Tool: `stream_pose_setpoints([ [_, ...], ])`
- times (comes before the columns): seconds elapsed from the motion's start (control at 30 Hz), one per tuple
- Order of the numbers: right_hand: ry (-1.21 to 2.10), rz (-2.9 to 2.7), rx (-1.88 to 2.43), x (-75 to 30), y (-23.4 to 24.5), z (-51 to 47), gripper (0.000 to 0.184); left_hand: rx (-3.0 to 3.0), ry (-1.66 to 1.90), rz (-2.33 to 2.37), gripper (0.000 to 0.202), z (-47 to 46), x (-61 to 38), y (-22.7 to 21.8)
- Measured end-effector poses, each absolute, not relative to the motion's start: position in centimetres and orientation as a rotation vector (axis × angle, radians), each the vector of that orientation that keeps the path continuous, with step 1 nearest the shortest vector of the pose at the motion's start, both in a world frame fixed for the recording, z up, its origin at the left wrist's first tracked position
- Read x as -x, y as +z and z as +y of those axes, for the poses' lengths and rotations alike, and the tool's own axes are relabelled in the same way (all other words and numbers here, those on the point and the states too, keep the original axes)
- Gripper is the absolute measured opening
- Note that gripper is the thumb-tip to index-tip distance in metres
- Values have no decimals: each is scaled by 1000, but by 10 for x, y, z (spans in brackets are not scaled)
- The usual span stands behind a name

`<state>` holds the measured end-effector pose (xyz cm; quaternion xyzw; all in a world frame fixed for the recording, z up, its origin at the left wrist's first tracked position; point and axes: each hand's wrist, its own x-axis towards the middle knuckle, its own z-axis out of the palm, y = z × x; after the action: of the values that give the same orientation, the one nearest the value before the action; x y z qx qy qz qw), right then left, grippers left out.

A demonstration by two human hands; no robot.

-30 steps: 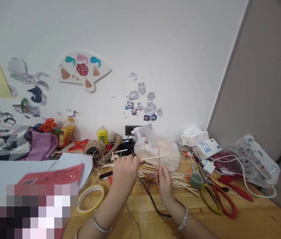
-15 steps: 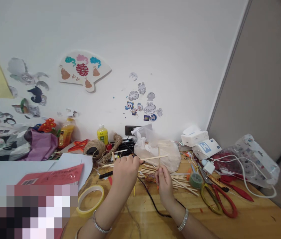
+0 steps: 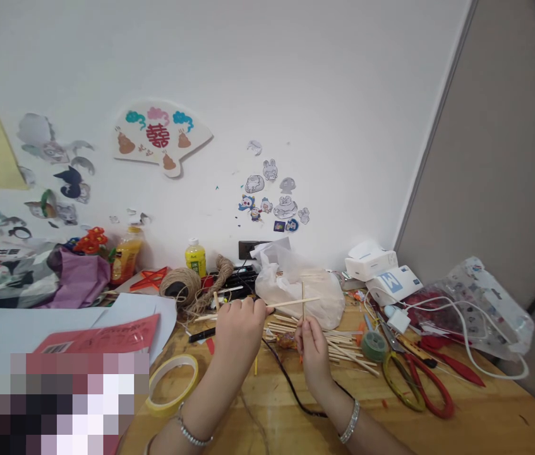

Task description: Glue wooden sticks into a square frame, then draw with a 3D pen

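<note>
My left hand [image 3: 241,332] is closed around a thin wooden stick [image 3: 290,304], which sticks out to the right, nearly level. In my right hand [image 3: 314,355] another thin stick [image 3: 303,292] is pinched between thumb and fingers, standing upright. The two sticks cross just above my right fingertips; whether they touch I cannot tell. Below and behind the hands lies a loose pile of wooden sticks [image 3: 350,354]. A ball of twine [image 3: 180,285] and a black marker [image 3: 201,335] are to the left of my left hand.
A roll of yellow tape [image 3: 152,387] lies at left, near a red packet [image 3: 101,333]. At right are green tape [image 3: 374,345], red-and-yellow-handled scissors [image 3: 431,392], a white charger [image 3: 396,317] with its cable, and boxes [image 3: 371,262]. A plastic bag [image 3: 271,291] and bottles stand against the wall.
The view has shifted very slightly. Both hands keep their hold on the crossed sticks, with hardly any movement.
</note>
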<state>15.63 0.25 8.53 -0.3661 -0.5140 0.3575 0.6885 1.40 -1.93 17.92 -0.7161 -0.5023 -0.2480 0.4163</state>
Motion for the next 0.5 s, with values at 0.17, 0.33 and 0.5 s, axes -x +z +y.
stream_pose_setpoints([
  [0.17, 801, -1154, 818, -157, 84, 4, 43, 1785, -630, -1253, 26, -19, -13, 178],
  [0.33, 805, -1157, 821, -157, 81, 5, 42, 1770, -655, -1222, 26, -18, -13, 178],
  [0.5, 806, -1155, 820, -157, 82, 5, 43, 1772, -650, -1224, 26, -18, -14, 177],
])
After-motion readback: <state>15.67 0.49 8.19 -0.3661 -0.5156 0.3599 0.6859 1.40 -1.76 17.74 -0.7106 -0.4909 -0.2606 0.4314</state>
